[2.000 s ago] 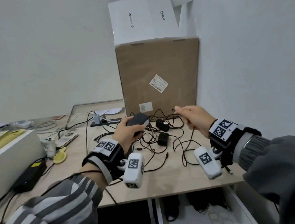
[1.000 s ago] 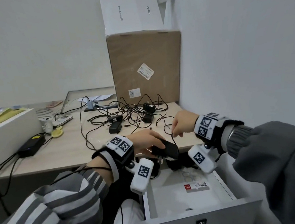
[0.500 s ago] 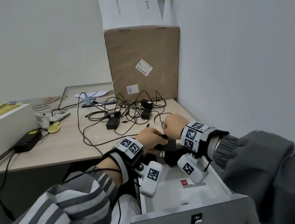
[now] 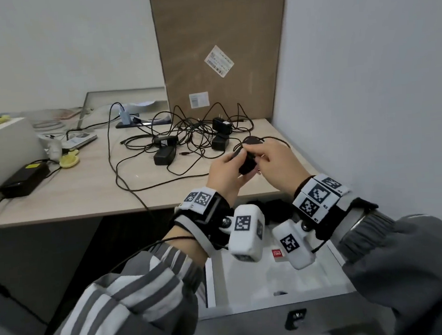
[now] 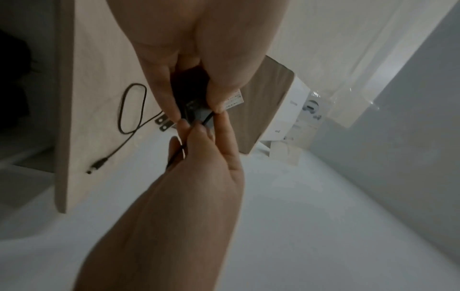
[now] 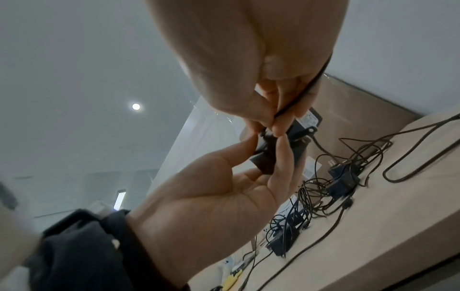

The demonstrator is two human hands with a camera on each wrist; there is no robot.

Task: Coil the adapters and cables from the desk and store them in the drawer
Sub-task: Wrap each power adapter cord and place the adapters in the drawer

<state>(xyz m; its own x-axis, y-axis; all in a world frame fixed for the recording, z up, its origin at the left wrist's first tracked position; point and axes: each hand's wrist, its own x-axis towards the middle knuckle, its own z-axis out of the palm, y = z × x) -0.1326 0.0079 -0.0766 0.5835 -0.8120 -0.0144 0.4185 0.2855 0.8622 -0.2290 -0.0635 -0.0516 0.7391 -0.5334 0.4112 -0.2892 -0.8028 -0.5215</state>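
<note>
A small black adapter (image 4: 246,165) is held above the desk's front right corner, over the open white drawer (image 4: 252,311). My left hand (image 4: 234,162) grips its body; the adapter (image 6: 267,159) lies across the fingers in the right wrist view. My right hand (image 4: 260,161) pinches its thin black cable (image 6: 296,98) against the adapter. Cable loops rise above both hands. The left wrist view shows the metal prongs (image 5: 163,123) and the cable's barrel plug (image 5: 95,167) lying on the desk. More adapters (image 4: 164,156) sit in a cable tangle (image 4: 191,135) further back.
A tall cardboard box (image 4: 218,48) stands behind the tangle, against the right wall. At the left are a white box (image 4: 1,147), a black power brick (image 4: 22,180) and a yellow object (image 4: 68,160). Dark items (image 4: 276,210) lie at the drawer's back.
My left hand lifted the adapter off the pile and brought it to the drawer side. My right hand closed in on it, and both hands rose slightly over the desk edge.
</note>
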